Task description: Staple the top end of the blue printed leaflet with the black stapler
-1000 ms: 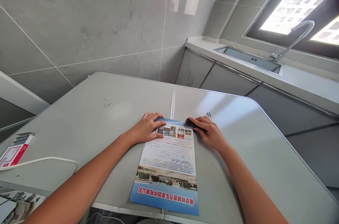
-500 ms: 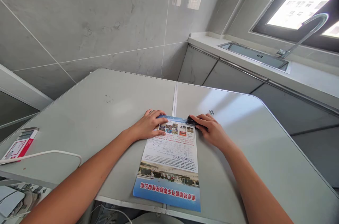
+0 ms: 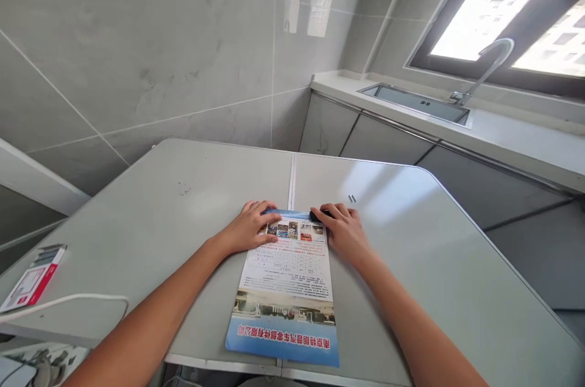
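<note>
Flat on a smooth, pale-grey tabletop (image 3: pixel 393 295), over the seam from near to far: a glossy, rectangular leaflet (image 3: pixel 287 280), white in the middle, blue at both ends, with bold red characters upside down along the near end and a photo strip above. At the far left corner, left grip (image 3: pixel 253 227) spread against the paper, thumb well apart from the fingers. At the far right corner, right grip (image 3: pixel 343 231) curved over a black, rounded object (image 3: pixel 314 215), mostly hidden; cannot tell whether pinching it or only resting on top. Just beyond, two thin, grey, metallic-looking strips (image 3: pixel 351 198), side by side. Near left, well apart, a flat red-and-white pack (image 3: pixel 34 280) beside a smooth, curving white cable (image 3: pixel 77 297). Far right, a rectangular sink (image 3: pixel 418 105) and arched, shiny faucet (image 3: pixel 487 73).
</note>
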`<state>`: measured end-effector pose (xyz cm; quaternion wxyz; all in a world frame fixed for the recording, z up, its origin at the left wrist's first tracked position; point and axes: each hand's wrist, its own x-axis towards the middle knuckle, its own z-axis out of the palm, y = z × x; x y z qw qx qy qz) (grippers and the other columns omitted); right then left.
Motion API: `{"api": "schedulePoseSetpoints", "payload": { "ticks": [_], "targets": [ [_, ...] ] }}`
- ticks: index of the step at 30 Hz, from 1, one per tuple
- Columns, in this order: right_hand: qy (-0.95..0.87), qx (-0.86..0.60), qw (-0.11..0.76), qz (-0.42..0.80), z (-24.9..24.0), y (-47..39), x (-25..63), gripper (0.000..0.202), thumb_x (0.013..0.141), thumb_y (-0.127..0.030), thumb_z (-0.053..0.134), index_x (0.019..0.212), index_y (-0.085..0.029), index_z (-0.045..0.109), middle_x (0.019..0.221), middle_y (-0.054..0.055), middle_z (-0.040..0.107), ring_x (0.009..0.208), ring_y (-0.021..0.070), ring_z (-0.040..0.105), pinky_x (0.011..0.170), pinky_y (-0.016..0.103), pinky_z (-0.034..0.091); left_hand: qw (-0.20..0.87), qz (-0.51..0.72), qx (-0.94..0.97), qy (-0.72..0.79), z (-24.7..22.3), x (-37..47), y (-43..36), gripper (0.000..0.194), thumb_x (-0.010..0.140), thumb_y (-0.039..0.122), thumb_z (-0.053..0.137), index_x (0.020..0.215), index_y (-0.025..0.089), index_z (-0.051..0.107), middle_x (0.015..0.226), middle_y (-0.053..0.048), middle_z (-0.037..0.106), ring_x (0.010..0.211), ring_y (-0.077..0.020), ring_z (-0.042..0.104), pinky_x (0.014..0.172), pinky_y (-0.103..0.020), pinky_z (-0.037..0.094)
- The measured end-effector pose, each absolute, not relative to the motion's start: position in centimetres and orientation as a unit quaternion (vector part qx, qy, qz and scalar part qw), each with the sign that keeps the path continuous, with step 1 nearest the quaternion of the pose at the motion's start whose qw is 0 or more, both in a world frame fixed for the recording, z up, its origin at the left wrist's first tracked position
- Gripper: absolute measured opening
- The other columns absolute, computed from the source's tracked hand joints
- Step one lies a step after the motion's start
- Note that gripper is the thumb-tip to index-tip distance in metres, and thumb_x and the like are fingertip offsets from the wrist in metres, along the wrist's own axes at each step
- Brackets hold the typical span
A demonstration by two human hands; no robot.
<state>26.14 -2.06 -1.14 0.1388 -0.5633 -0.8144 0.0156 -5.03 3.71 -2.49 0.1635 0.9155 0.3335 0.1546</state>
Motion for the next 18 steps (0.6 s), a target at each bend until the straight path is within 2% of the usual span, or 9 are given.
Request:
{"api": "schedulePoseSetpoints", "payload": {
  "ticks": [5,10,15,18],
  "targets": [
    [-0.797,-0.564,0.196,0.085,-0.9,-1.9,29.0,0.053,0.100,-0.015,0.044,0.150,-0.032,0.046,0.123,0.007,0.067,0.108,0.0249,0.059,0.090,0.041,0.046,0.151,0.140,0.920,0.333,-2.5,-5.1,3.8,0.045,0.091,0.047,0.071,0.131,0.028,0.066,0.145,-0.011,0.052,0.132,-0.0319,0.050,0.118,-0.057,0.030],
    [-0.755,-0.613,0.205,0.110,-1.0,-1.8,30.8,0.031,0.096,-0.016,0.049,0.124,-0.026,0.058,0.111,0.007,0.068,0.097,0.0258,0.062,0.078,0.037,0.048,0.154,0.136,0.919,0.335,-2.6,-5.0,4.0,0.046,0.091,0.050,0.070,0.132,0.028,0.065,0.144,-0.012,0.053,0.129,-0.0315,0.051,0.117,-0.058,0.030],
    [-0.677,-0.697,0.232,0.037,-0.8,-1.9,30.8,0.023,0.093,-0.016,0.049,0.111,-0.024,0.061,0.098,0.009,0.069,0.080,0.0263,0.061,0.063,0.034,0.041,0.152,0.142,0.919,0.335,-2.6,-5.1,4.1,0.046,0.091,0.050,0.071,0.132,0.029,0.065,0.145,-0.011,0.053,0.129,-0.0317,0.052,0.118,-0.058,0.030],
    [-0.653,-0.697,0.297,-0.022,-0.2,-2.1,30.2,0.025,0.094,-0.017,0.046,0.115,-0.024,0.058,0.099,0.011,0.068,0.087,0.0301,0.061,0.066,0.037,0.042,0.150,0.144,0.919,0.336,-2.7,-5.1,4.0,0.046,0.090,0.050,0.071,0.132,0.029,0.065,0.144,-0.011,0.054,0.128,-0.0319,0.052,0.117,-0.059,0.032]
  ]
}}
